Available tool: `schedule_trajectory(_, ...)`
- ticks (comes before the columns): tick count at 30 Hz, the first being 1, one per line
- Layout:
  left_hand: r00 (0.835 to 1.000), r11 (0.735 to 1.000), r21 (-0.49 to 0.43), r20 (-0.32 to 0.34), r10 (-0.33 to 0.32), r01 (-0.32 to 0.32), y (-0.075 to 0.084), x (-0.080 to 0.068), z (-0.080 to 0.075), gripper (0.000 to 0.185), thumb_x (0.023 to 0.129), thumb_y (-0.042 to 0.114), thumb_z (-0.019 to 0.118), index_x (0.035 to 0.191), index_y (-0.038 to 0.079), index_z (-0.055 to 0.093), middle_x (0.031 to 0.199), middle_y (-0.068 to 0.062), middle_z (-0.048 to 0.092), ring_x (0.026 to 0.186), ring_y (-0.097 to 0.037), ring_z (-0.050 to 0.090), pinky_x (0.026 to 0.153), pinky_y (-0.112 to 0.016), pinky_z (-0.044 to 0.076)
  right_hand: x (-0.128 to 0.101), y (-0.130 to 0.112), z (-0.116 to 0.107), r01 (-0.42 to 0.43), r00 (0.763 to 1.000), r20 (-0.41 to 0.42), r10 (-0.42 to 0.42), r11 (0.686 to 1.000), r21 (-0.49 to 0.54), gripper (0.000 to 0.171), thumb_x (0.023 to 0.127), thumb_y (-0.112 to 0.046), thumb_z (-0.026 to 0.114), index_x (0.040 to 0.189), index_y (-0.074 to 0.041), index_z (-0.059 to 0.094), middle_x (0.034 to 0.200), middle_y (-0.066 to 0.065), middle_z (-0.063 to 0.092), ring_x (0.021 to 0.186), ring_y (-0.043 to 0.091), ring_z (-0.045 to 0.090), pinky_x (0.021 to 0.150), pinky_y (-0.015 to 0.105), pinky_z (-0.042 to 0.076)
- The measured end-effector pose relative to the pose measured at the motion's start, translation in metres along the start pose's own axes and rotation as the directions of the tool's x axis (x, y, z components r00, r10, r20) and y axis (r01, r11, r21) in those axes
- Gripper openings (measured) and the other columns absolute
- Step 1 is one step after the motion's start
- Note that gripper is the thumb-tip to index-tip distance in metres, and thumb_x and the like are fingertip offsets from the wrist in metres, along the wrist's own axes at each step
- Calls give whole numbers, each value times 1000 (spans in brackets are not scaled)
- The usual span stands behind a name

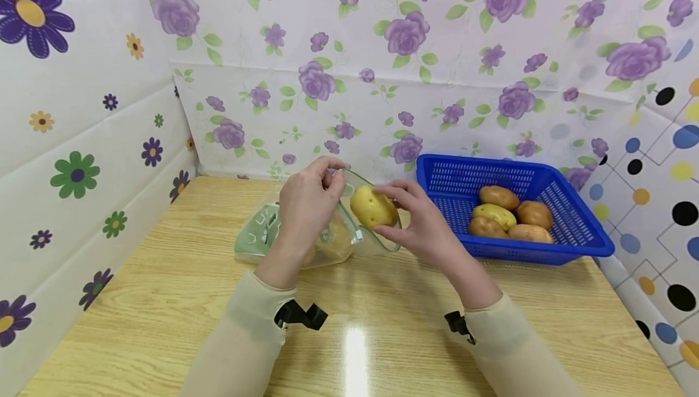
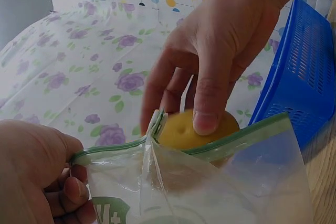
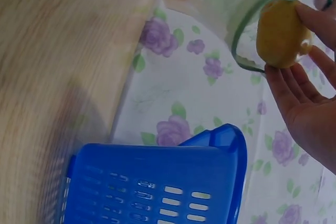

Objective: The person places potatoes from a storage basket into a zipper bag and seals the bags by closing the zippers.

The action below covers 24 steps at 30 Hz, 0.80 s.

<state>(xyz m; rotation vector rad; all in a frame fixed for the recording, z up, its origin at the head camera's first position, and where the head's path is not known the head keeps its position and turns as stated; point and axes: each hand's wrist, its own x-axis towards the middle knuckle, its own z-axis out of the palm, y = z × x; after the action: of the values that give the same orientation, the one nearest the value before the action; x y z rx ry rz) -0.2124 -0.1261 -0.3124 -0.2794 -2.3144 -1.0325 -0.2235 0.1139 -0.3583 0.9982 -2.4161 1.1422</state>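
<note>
My left hand (image 1: 311, 203) pinches the green-edged rim of a clear zip bag (image 1: 256, 236) between thumb and fingers. The bag's mouth stands apart, with a white slider (image 1: 358, 235) on its edge. A yellow potato (image 1: 374, 207) is at that mouth, gripped by the thumb and fingers of my right hand (image 1: 423, 224). In the left wrist view the potato (image 2: 184, 129) sits partly behind the bag's green rim (image 2: 236, 137). Through the clear plastic, yellowish rounded shapes show inside the bag on the table.
A blue perforated basket (image 1: 584, 242) stands at the right on the wooden table (image 1: 415, 324), with several potatoes (image 1: 530, 233) gathered in it. Flowered cloth (image 1: 349, 99) hangs behind the table, and patterned sheets flank it left and right.
</note>
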Motion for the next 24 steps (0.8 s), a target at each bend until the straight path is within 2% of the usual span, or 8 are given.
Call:
schedule_trajectory(6, 1000, 1000, -11, 5, 7, -7, 0, 0, 0, 20, 108, 15, 64, 115, 10, 82, 70, 2, 61, 53, -17, 49, 51, -35, 36, 0, 2, 0, -15, 999, -41, 13, 998, -55, 59, 93, 1, 87, 148, -12, 69, 135, 11, 56, 124, 30, 64, 106, 45, 57)
schedule_trajectory(13, 1000, 1000, -12, 9, -3, 4, 0, -1, -1, 18, 108, 15, 66, 116, 11, 82, 70, 2, 62, 53, -18, 49, 51, -35, 35, -1, 3, -6, -45, 998, -48, 44, 998, -39, 52, 94, 1, 86, 143, -10, 71, 135, 9, 59, 122, 29, 63, 108, 47, 56)
schedule_trajectory(18, 1000, 1000, -14, 2, 9, -9, 1, -1, -1, 18, 107, 14, 66, 115, 10, 82, 70, 2, 63, 53, -18, 49, 51, -35, 36, -1, 4, -6, -154, 988, -27, 153, 987, -42, 49, 99, -5, 83, 145, -10, 69, 136, 9, 63, 122, 30, 66, 106, 48, 57)
schedule_trajectory(24, 1000, 1000, -18, -4, 17, -17, 0, 0, -1, 18, 107, 14, 66, 115, 8, 82, 70, 1, 63, 53, -18, 49, 51, -35, 36, -2, 9, 0, -311, 948, 61, 314, 949, -44, 52, 106, -14, 76, 156, -10, 61, 144, 14, 62, 118, 30, 71, 99, 47, 61)
